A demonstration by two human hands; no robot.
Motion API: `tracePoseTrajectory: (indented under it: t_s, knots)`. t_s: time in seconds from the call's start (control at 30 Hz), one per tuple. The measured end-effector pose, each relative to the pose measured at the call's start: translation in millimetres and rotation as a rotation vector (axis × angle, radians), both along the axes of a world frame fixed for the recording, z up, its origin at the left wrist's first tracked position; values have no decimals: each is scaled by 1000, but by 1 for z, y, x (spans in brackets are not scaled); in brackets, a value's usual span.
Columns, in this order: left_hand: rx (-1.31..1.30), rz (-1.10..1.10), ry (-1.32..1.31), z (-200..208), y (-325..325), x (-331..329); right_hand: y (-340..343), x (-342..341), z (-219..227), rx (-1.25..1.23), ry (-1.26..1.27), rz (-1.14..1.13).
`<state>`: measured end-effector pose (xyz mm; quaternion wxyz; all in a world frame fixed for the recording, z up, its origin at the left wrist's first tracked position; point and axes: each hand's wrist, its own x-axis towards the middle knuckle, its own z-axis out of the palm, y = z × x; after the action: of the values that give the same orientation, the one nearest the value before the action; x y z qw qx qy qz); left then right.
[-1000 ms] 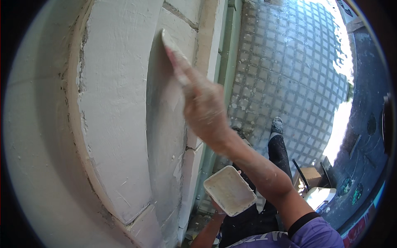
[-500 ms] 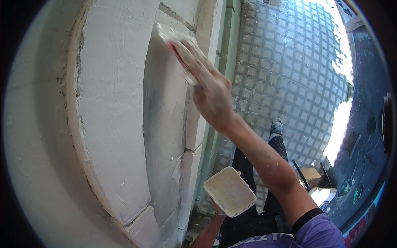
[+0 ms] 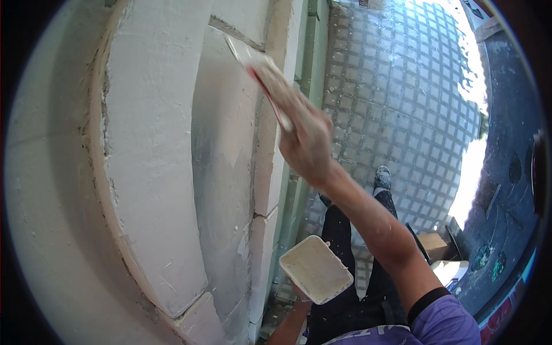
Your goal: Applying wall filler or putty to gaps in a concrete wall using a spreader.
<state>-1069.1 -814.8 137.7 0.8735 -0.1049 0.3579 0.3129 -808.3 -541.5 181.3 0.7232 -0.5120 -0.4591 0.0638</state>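
Observation:
My right hand point(image 3: 307, 135) reaches up to the wall, its fingers closed round a flat, whitish hand tool point(image 3: 248, 57) with a red edge. Motion smears it, so I cannot tell whether it is a brush or a putty knife. Its thin far end is at or close to the upper part of a recessed, damp-looking grey-white wall panel point(image 3: 224, 144). Lower down, my left hand point(image 3: 300, 292) holds a shallow rectangular white tub point(image 3: 316, 271) from beneath, tilted so its inside shows. Pale residue coats the tub; most of the left hand is hidden under it.
A raised pale block point(image 3: 152, 149) with chipped edges borders the panel on the left. Right of it run a pinkish trim point(image 3: 267, 190) and a green ledge point(image 3: 313, 63). Below are spattered floor tiles point(image 3: 397, 115), my shoe point(image 3: 382, 177), and a cardboard box point(image 3: 432, 246).
My right hand and the tool have swung slightly right and down, with the tool turned more edge-on. The tub stays in my left hand, shifted slightly in view.

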Motion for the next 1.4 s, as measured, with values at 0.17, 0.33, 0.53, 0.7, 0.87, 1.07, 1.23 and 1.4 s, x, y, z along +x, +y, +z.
tracePoseTrajectory:
  t_s: [0.17,0.33,0.53,0.7,0.87,1.07,1.23,1.4]
  knots:
    - [12,5,-67,-2,-6,7,38,-30,5,-14,-36,52]
    - [116,1,54,13,-11,3,-71,-86,15,-35,-63,534]
    - [103,-7,25,9,-1,16,-40,-28,-8,-75,6,99]
    - [100,-11,-5,12,-3,21,12,-30,28,-356,590,292]
    - [113,-1,-31,4,2,32,-67,-96,40,-317,381,305]
    - [118,4,-59,13,-2,26,-58,-26,41,-616,-482,-355]
    - [133,8,-95,11,6,31,18,23,39,-1010,-645,146]
    - [213,-180,324,10,-12,2,8,-14,51,-762,-833,110]
